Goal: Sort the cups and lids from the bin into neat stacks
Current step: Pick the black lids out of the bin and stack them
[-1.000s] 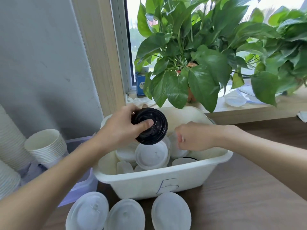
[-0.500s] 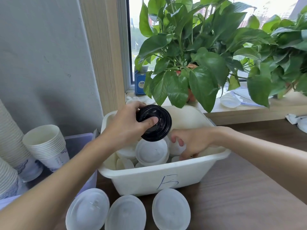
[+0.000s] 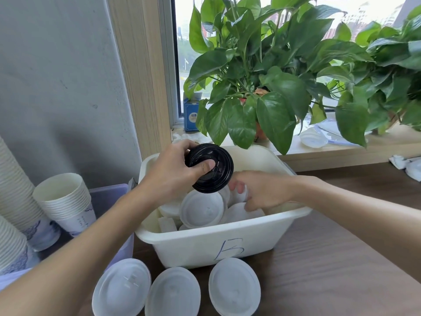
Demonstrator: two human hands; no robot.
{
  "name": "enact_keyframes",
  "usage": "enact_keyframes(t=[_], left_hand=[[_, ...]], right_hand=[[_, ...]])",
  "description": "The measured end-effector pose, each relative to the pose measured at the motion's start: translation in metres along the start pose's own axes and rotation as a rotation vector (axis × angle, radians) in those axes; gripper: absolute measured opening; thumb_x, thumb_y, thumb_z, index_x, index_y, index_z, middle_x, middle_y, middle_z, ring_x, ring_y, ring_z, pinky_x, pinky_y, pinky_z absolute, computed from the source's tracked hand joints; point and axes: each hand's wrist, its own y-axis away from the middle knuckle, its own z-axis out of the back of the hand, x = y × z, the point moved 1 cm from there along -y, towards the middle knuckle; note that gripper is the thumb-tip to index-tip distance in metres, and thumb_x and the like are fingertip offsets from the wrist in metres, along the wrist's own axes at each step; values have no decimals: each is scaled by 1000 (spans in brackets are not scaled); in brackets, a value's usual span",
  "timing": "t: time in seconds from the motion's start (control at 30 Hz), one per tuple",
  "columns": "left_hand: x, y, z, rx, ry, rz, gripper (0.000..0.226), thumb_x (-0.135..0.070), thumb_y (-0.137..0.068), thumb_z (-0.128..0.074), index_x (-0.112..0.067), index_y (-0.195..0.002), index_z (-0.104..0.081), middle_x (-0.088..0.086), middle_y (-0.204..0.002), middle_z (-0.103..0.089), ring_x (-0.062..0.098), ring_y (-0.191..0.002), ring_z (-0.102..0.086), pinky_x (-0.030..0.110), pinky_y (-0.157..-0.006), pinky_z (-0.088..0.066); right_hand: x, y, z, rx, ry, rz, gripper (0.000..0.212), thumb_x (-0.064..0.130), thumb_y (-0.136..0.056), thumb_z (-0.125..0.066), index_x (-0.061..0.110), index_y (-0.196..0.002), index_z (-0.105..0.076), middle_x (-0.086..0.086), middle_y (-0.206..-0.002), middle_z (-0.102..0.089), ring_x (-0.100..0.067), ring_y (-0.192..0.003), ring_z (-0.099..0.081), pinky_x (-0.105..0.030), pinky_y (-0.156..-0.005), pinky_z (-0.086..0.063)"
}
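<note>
A white bin (image 3: 218, 242) marked with a blue letter stands on the wooden table and holds several white lids (image 3: 201, 208). My left hand (image 3: 173, 176) grips a small stack of black lids (image 3: 211, 168) above the bin's back left, thumb pressed on the top one. My right hand (image 3: 262, 192) reaches down into the bin, fingers curled among the white lids; whether it holds one is hidden. Three stacks of white lids (image 3: 121, 288) (image 3: 173, 293) (image 3: 234, 286) stand in front of the bin. A stack of paper cups (image 3: 66, 204) lies at the left.
Taller cup stacks (image 3: 11, 195) lean at the far left over a translucent purple box (image 3: 111, 195). A leafy potted plant (image 3: 262, 87) overhangs the bin from the windowsill. Crumpled white paper (image 3: 407, 166) lies at the right edge of the table (image 3: 330, 270).
My right hand has gone deeper into the bin among the white lids. My left hand keeps hold of the black lids, which sit a little higher in view.
</note>
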Motion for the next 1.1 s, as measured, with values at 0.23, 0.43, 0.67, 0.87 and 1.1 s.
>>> enact_keyframes(t=[0.23, 0.43, 0.67, 0.87, 1.1], left_hand=[[-1, 0, 2, -32, 55, 8, 31, -33, -85, -76, -18, -110, -64, -6, -97, -71, 7, -93, -66, 23, -80, -50], [-5, 2, 6, -78, 178, 34, 25, -27, -87, -75, -20, -108, -64, -3, -96, -70, 20, -92, -69, 39, -81, -58], [-9, 9, 13, -97, 226, 32, 20, -25, -88, -74, -20, -104, -63, -1, -94, -69, 11, -79, -69, 16, -55, -52], [-9, 15, 21, -109, 213, 19, 20, -27, -88, -74, -18, -103, -66, -1, -91, -71, 5, -73, -69, 12, -57, -49], [-10, 25, 19, -58, 286, 28, 14, -27, -88, -74, -20, -98, -68, 0, -90, -74, 7, -79, -71, 13, -63, -52]], right_hand=[[3, 6, 10, -270, -48, 80, 25, 7, -82, -65, 18, -105, -64, 1, -111, -56, -13, -89, -64, -27, -78, -52], [-1, 10, 18, -369, -5, 57, 17, 17, -77, -55, 23, -83, -70, -3, -80, -69, -24, -77, -62, -41, -69, -54], [3, 17, 22, -390, -202, 64, 7, 12, -84, -64, 17, -87, -67, -7, -79, -68, -17, -68, -61, -28, -63, -52], [11, 22, 32, -420, -486, 125, 15, 7, -81, -73, 9, -87, -60, -21, -88, -68, -26, -74, -61, -50, -78, -52], [20, 26, 30, -479, -553, 130, 19, 23, -80, -76, 15, -85, -60, 2, -75, -59, -8, -67, -53, -21, -68, -45]])
